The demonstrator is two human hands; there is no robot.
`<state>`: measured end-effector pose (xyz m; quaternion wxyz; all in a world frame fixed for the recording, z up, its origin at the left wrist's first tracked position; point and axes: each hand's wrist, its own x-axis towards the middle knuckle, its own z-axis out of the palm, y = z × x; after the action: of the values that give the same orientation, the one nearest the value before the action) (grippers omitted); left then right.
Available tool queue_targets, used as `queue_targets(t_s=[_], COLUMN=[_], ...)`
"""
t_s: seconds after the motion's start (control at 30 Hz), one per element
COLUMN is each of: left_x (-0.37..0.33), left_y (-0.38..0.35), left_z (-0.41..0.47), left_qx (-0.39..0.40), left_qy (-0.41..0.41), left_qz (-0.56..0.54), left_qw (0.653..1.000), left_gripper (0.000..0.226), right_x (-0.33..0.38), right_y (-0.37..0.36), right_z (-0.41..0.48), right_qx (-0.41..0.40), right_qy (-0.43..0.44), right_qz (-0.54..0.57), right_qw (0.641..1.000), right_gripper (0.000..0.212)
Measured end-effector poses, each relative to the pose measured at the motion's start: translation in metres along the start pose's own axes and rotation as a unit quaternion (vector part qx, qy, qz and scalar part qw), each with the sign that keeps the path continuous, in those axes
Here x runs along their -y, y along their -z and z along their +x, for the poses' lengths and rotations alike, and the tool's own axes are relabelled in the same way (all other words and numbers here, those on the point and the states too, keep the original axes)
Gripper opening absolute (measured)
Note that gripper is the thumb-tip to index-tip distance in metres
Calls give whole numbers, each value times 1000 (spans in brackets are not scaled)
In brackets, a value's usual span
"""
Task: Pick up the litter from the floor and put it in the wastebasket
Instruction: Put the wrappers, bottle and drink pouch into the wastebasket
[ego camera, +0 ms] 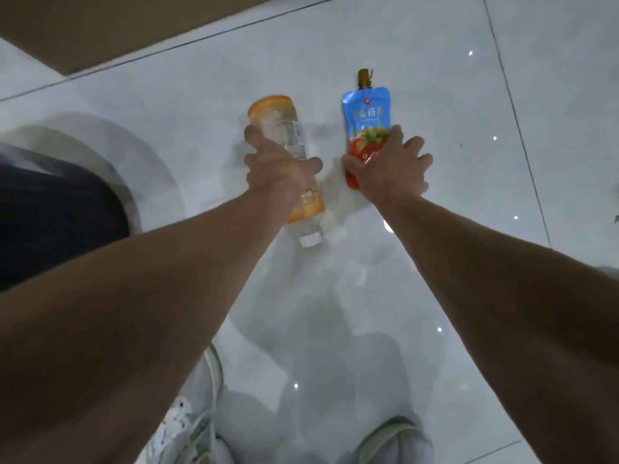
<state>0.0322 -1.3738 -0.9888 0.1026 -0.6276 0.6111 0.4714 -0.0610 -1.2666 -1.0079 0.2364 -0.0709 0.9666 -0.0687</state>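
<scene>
Both hands grasp litter over the tiled floor.
Left hand fingers wrap the plastic bottle; right hand fingers pinch the spouted pouch. Grip firmly before lifting.

Dim, bluish light; small glare specks dot the glossy floor right of the pouch. Soft shadows below it, motion blur left, wide-angle stretching at edges

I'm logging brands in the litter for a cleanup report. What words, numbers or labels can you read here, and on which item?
Nothing reads cleanly in this head view.
Blue and red pouch under the right hand: a line of large white characters and a small red logo, too blurred to quote.
Clear bottle with orange label in the left hand: a white barcode-like sticker, print too small to read.
Floor tiles: no text.
</scene>
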Motion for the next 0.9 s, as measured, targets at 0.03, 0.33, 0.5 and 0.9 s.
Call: queue_targets(t_s=[0.03,0.33,0.5,0.9], left_x=[6,31,21,-25], left_y=[2,24,33,110], left_z=[-3,-18,-35,-151], left_qx=[7,-1,-12,-61], left_qy=[-9,-91,-101,-137], left_qz=[12,100,71,132], left_qw=[1000,991,992,980], left_gripper=[98,112,89,81], right_x=[1,1,-4,12], right_y=[-4,5,16,148], right_z=[-2,-2,-25,-122], right_qx=[-1,65,97,28], right_qy=[0,-59,-57,-58], right_qz=[-20,54,132,150], right_qw=[1000,995,985,987], right_gripper=[92,77,50,38])
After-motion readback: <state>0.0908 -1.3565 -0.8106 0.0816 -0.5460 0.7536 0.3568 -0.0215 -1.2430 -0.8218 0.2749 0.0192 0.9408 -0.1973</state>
